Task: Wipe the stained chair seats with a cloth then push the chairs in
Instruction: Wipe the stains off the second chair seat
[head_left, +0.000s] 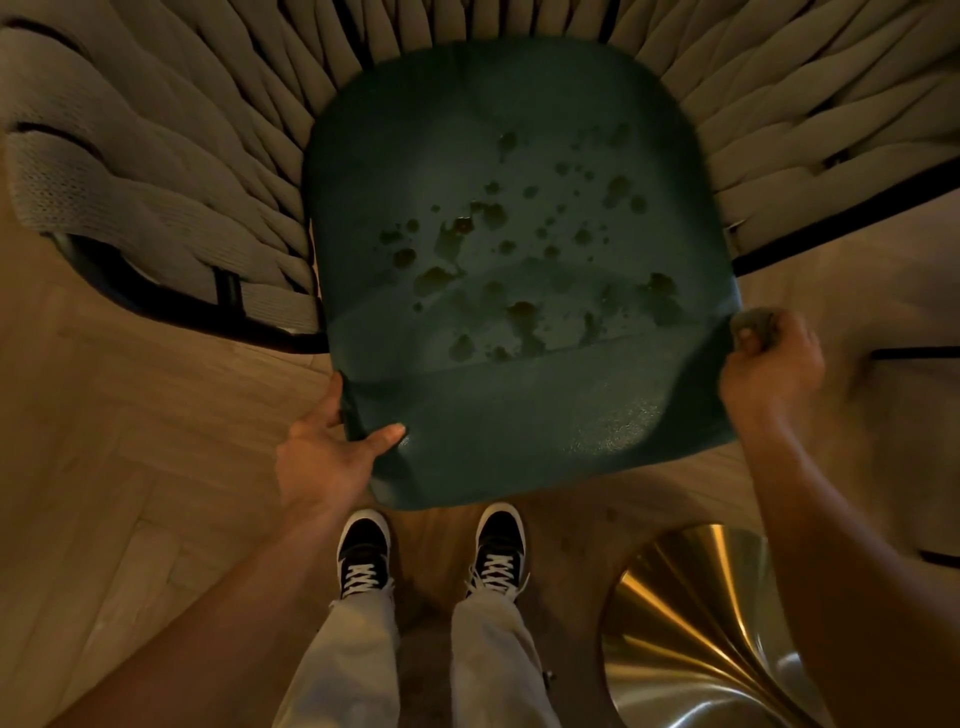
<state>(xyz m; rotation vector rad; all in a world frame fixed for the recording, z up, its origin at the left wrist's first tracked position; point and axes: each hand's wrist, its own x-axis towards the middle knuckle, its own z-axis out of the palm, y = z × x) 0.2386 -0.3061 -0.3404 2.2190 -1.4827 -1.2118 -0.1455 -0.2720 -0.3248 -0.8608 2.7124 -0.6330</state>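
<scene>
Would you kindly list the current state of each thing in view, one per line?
chair seat: dark green, spotted with stains, not yet wiped
left hand: grips the seat's front left corner, thumb on top
right hand: curled round a grey cloth at the seat's right edge
cloth: bunched in the right hand, only partly visible
woven chair back: upright, curving round the seat

A wood-plank floor (156, 467) fills the lower and left frame, carrying a chair (519, 260) at top centre, two black-and-white shoes (363, 551) at bottom centre, and a shiny brass base (691, 623) at lower right, near the shoes.
</scene>
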